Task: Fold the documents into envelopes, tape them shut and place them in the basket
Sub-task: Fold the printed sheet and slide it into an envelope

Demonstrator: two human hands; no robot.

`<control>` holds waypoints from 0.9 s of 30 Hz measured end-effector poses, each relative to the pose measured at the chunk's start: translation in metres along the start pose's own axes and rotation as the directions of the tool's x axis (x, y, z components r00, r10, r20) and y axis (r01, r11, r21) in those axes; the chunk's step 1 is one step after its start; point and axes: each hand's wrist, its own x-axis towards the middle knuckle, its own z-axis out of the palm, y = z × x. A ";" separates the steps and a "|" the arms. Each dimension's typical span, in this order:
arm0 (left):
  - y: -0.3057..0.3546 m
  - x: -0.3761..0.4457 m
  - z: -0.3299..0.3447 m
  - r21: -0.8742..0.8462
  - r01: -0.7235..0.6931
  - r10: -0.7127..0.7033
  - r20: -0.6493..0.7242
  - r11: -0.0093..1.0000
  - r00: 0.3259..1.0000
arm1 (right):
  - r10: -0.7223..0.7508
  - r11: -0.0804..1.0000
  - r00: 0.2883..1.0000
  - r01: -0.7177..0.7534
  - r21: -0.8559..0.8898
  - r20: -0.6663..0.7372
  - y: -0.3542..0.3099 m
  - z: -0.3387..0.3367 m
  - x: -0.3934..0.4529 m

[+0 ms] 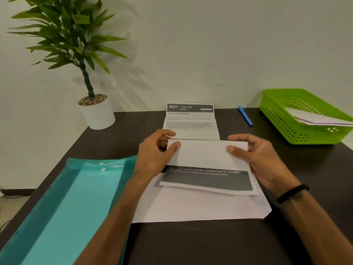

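A printed document [207,155] lies in front of me, partly folded: a white panel is folded over its middle, its printed top stretches toward the wall and a dark printed band shows below. My left hand [154,155] pinches the folded panel's left end, and my right hand [261,159] holds its right end. Under the document lies a white envelope [191,207], flat on the dark table. At the far right stands a green basket [282,119] with white paper inside.
A teal plastic folder [63,207] lies open at the left, over the table's edge. A potted plant [95,111] stands at the back left against the wall. A blue pen [245,116] lies between the document and the basket.
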 end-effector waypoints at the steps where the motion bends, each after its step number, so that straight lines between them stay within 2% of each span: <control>1: -0.001 -0.003 0.004 0.155 -0.090 0.091 0.000 0.984 0.996 | 0.001 1.000 1.000 0.000 -0.023 0.002 0.000 0.003 -0.001; 3: 0.000 -0.010 0.011 0.383 -0.249 0.261 0.021 0.890 0.965 | -0.006 0.998 1.000 0.008 -0.059 0.027 0.001 0.008 -0.004; 4: 0.003 -0.013 0.015 0.422 -0.307 0.326 0.027 0.853 0.945 | -0.018 0.998 0.999 0.021 -0.065 0.046 0.001 0.010 -0.004; 8: 0.023 -0.023 0.026 0.406 -0.442 0.457 0.064 0.800 0.887 | -0.100 0.987 0.992 0.109 -0.118 0.080 0.002 0.019 -0.007; 11: 0.027 -0.030 0.035 0.399 -0.455 0.456 0.100 0.796 0.884 | -0.158 0.966 0.981 0.177 -0.190 0.112 0.004 0.026 -0.008; 18: 0.028 -0.037 0.043 0.369 -0.481 0.502 0.044 0.795 0.864 | -0.245 0.901 0.949 0.298 -0.316 0.199 0.014 0.037 -0.010; 23: 0.029 -0.036 0.041 0.381 -0.441 0.463 0.036 0.812 0.885 | -0.293 0.876 0.936 0.344 -0.339 0.193 0.015 0.039 -0.010; 27: 0.030 -0.033 0.033 0.388 -0.382 0.412 0.007 0.839 0.911 | -0.304 0.894 0.946 0.325 -0.308 0.116 0.016 0.036 -0.008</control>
